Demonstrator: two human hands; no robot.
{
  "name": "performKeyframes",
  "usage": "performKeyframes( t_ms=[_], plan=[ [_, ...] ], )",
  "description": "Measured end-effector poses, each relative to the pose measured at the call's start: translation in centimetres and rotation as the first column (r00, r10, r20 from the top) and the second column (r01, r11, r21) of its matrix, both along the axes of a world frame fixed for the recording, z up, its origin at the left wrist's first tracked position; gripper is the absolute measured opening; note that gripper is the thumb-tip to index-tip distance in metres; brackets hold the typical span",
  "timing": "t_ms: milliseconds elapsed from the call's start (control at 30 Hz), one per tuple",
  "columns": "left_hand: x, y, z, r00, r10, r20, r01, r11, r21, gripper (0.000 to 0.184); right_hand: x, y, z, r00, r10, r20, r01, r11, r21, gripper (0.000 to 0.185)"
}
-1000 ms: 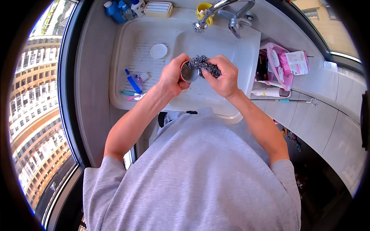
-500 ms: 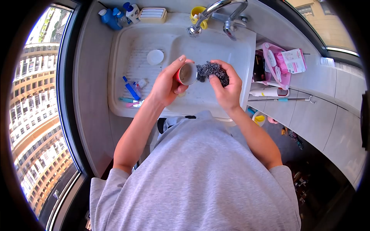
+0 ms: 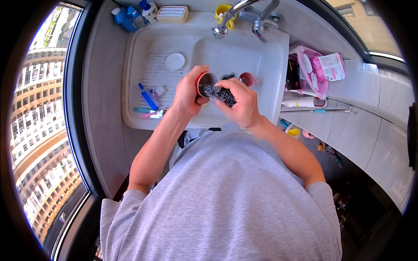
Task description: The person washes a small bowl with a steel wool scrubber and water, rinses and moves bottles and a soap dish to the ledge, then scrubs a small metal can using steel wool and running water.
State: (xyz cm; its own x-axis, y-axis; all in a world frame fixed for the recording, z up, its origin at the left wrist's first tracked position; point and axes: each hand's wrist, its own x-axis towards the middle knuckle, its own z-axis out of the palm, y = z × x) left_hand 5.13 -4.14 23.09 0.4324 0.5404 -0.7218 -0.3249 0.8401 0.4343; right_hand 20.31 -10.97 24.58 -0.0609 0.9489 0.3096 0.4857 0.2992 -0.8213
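My left hand is wrapped round a red cup, its mouth tilted toward the right. In my right hand is a dark grey, frizzy scouring pad, with one end in the mouth of the red cup. Both hands are above the white sink. Just beyond my right hand, a pink cup lies in the basin beside the dark drain. A round white lid or dish rests on the ribbed left side.
A blue toothbrush-like item and other small items lie at the sink's left. Behind are a chrome faucet, a yellow mug, a soap dish and bottles. A pink basket stands on the right.
My right hand has moved left, bringing the scouring pad from beside the red cup into its mouth. The pink cup and drain, hidden before, now show behind that hand.
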Motion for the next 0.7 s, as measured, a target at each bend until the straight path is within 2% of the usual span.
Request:
performKeyframes(
  t_ms=[33,67,133,233,300,367,433,500,533,633,700],
  plan=[
    [0.1,0.0,0.1,1.0,0.003,0.002,-0.003,1.0,0.002,0.025,-0.3,-0.4,-0.1,0.998,-0.009,-0.059,0.008,1.0,-0.028,0.028],
    [0.2,-0.1,0.3,0.999,0.02,-0.042,-0.021,1.0,-0.009,0.023,0.1,0.1,-0.8,0.997,-0.022,-0.077,0.024,0.999,0.021,0.028],
    [0.3,-0.5,0.3,0.995,0.031,-0.094,-0.034,0.999,-0.034,0.022,0.2,0.6,-1.0,0.997,-0.034,-0.07,0.033,0.999,-0.011,0.028],
    [0.8,0.4,0.4,0.986,0.039,-0.164,-0.027,0.997,0.074,0.021,-1.3,-0.8,-0.1,0.988,-0.083,-0.133,0.071,0.993,-0.092,0.029],
    [0.8,-0.6,0.9,0.974,0.062,-0.218,-0.031,0.989,0.143,0.021,-0.4,0.2,-1.2,0.987,-0.124,-0.105,0.119,0.991,-0.056,0.028],
    [0.8,-0.9,0.7,0.967,0.088,-0.239,-0.064,0.992,0.107,0.021,-1.3,-1.1,-1.0,0.985,-0.116,-0.131,0.106,0.991,-0.08,0.026],
    [1.1,-0.4,1.5,0.961,0.066,-0.269,-0.012,0.98,0.197,0.021,-1.0,-0.2,-1.2,0.983,-0.11,-0.144,0.102,0.993,-0.059,0.025],
    [1.1,-0.6,1.4,0.957,0.077,-0.281,-0.025,0.983,0.184,0.021,-0.2,0.3,-2.0,0.984,-0.124,-0.124,0.116,0.991,-0.072,0.024],
    [1.1,-0.4,1.1,0.957,0.068,-0.282,-0.022,0.986,0.162,0.021,0.0,0.6,-1.8,0.988,-0.144,-0.051,0.141,0.989,-0.055,0.023],
    [1.4,0.3,1.7,0.955,0.058,-0.292,-0.002,0.982,0.19,0.021,-1.3,-0.8,-1.4,0.984,-0.111,-0.136,0.106,0.993,-0.047,0.022],
    [1.3,0.0,1.3,0.956,0.058,-0.287,-0.004,0.983,0.184,0.022,-0.1,0.2,-2.4,0.989,-0.122,-0.089,0.119,0.992,-0.035,0.023]
  ],
)
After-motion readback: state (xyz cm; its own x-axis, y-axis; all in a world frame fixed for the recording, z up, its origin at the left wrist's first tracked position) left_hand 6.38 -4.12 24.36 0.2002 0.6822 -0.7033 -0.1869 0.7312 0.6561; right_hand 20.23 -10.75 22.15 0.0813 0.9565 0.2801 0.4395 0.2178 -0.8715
